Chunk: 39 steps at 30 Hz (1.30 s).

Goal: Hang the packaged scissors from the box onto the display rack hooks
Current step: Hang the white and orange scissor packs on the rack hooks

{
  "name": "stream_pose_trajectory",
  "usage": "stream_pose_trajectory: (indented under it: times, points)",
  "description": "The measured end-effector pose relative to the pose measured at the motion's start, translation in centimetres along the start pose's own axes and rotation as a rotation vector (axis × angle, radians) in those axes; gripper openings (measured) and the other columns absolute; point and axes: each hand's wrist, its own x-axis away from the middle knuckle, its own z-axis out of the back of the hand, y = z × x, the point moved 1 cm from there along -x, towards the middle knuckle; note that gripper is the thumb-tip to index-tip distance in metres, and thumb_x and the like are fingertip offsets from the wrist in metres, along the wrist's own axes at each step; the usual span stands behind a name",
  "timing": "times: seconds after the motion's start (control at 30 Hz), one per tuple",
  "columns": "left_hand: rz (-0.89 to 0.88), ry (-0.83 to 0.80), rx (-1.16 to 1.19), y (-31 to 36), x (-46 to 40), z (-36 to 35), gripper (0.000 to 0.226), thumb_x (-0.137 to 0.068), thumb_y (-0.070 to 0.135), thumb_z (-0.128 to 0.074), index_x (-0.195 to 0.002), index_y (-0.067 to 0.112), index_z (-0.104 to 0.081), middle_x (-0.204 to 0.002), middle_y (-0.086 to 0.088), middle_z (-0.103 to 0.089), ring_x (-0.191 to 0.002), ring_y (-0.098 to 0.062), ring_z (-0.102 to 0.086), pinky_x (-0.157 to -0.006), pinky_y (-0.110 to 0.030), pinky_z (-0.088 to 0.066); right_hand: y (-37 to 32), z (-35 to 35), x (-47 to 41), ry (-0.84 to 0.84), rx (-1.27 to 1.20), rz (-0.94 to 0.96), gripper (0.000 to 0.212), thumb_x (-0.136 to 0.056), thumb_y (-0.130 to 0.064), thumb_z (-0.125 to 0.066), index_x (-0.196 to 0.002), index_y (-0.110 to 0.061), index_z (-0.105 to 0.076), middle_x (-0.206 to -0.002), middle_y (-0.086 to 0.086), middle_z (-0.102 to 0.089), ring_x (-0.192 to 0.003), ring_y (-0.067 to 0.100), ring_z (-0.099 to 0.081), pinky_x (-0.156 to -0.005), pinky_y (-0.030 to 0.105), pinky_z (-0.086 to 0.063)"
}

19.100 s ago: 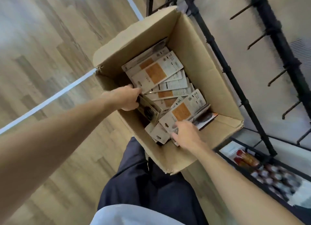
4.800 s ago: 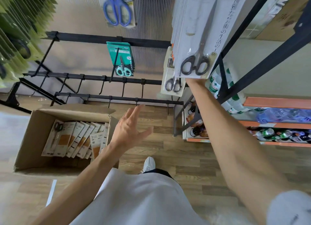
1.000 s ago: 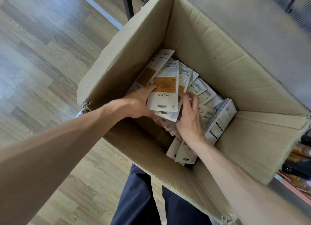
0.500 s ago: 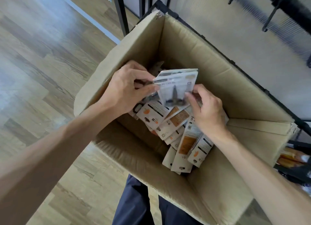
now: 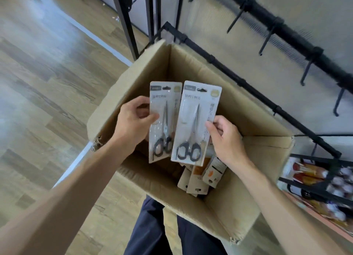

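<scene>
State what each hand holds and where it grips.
Left hand pinches one white carded pack of black-handled scissors at its left edge; right hand pinches a second pack at its right edge.

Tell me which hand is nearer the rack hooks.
Right. The right hand grips a scissors pack on the side of the box toward the hooks; the left hand grips another pack farther away.
</scene>
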Motion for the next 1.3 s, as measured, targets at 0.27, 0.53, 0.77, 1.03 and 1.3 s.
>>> stream_pose_trajectory:
  times: [0.27,0.53,0.77,1.03,1.3]
  points:
    - [-0.065,0.046,0.050,10.7,10.2,5.3,0.019,-0.092,0.009,-0.067,-0.109,0.018,-0.066,-0.098,0.005,-0.076,-0.089,-0.010,-0.073,-0.075,-0.038,-0.062,-12.8,7.5,9.1,0.022,0.014,-0.058,0.021,-0.101,-0.032,-0.056,-0.100,-0.013,-0.064,-0.093,-0.011,-0.072,-0.079,-0.005,-0.066,-0.059,0.023,-0.054]
    - [-0.226,-0.012,0.000,18.4,19.0,3.8,0.015,-0.091,0.007,-0.067,-0.099,0.020,-0.066,-0.075,0.014,-0.073,-0.076,-0.001,-0.070,-0.053,-0.018,-0.055,-17.1,13.1,16.8,0.075,-0.052,-0.007,0.035,-0.090,-0.060,-0.054,-0.098,-0.027,-0.065,-0.097,-0.008,-0.074,-0.088,0.016,-0.071,-0.078,0.056,-0.057]
    - [-0.412,-0.152,-0.143,21.3,23.7,-2.8,0.021,-0.090,0.010,-0.068,-0.100,0.028,-0.067,-0.094,0.011,-0.075,-0.088,-0.007,-0.071,-0.070,-0.032,-0.061,-14.3,21.3,25.5,0.239,-0.020,0.010,0.022,-0.102,-0.031,-0.055,-0.105,-0.012,-0.064,-0.102,0.002,-0.072,-0.091,0.021,-0.069,-0.078,0.045,-0.054]
    - [-0.664,-0.347,-0.286,27.5,32.2,-18.9,0.029,-0.086,0.006,-0.071,-0.102,0.030,-0.069,-0.100,0.005,-0.075,-0.088,-0.010,-0.071,-0.078,-0.035,-0.059,-5.8,35.4,38.8,0.468,0.039,0.044,0.028,-0.098,-0.055,-0.051,-0.097,-0.028,-0.061,-0.084,-0.004,-0.069,-0.075,0.018,-0.066,-0.070,0.039,-0.052]
    - [-0.987,-0.423,-0.270,38.7,38.8,-27.9,0.029,-0.088,0.006,-0.070,-0.109,0.025,-0.070,-0.096,0.010,-0.077,-0.086,-0.005,-0.072,-0.075,-0.027,-0.058,-10.0,53.1,45.2,0.770,0.070,0.221,0.030,-0.102,-0.038,-0.052,-0.076,-0.024,-0.048,-0.055,-0.011,-0.037,-0.047,0.003,-0.033,-0.051,0.018,-0.032]
